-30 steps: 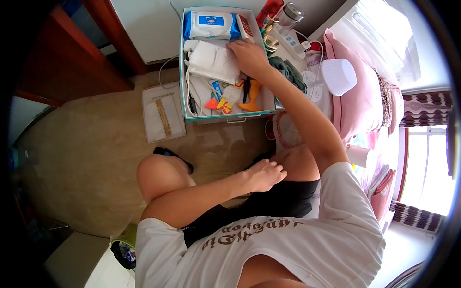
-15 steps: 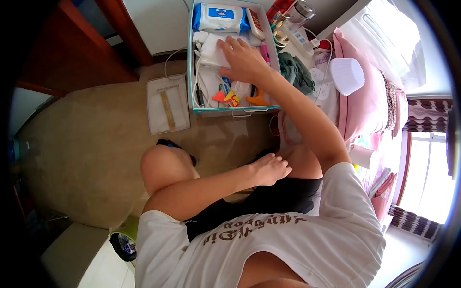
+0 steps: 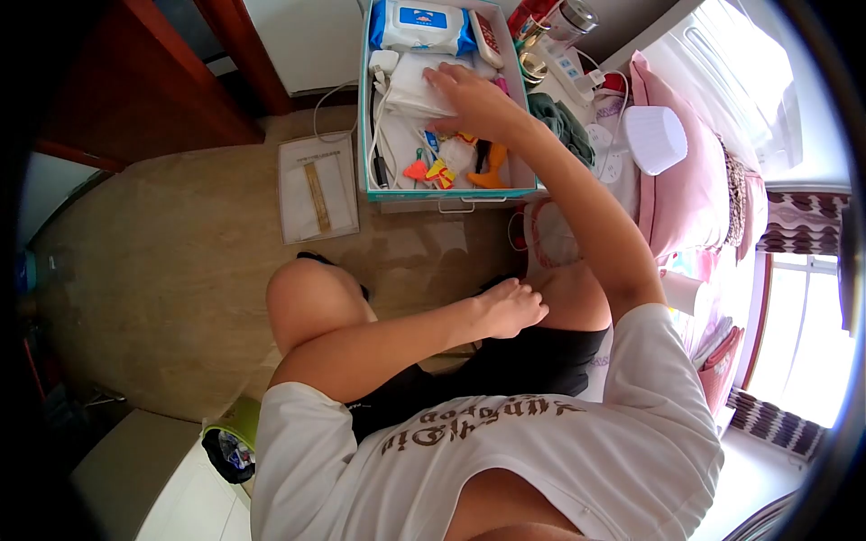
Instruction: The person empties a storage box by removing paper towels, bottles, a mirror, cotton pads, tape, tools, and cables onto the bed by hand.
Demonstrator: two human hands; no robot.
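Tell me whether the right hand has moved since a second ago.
Yes: judged against the wipes pack in the box, the right hand has shifted left in the picture.

Teal rims a rectangular box (image 3: 406,195) on the far side, framing a blue-and-white plastic wipes pack (image 3: 424,30), a plain white folded packet (image 3: 412,86) and an orange curved object (image 3: 492,166). At right, white shapes pattern a brown fabric curtain (image 3: 803,221) past a pink fabric pillow (image 3: 687,207); near, brown lettering marks a white fabric T-shirt (image 3: 406,469).
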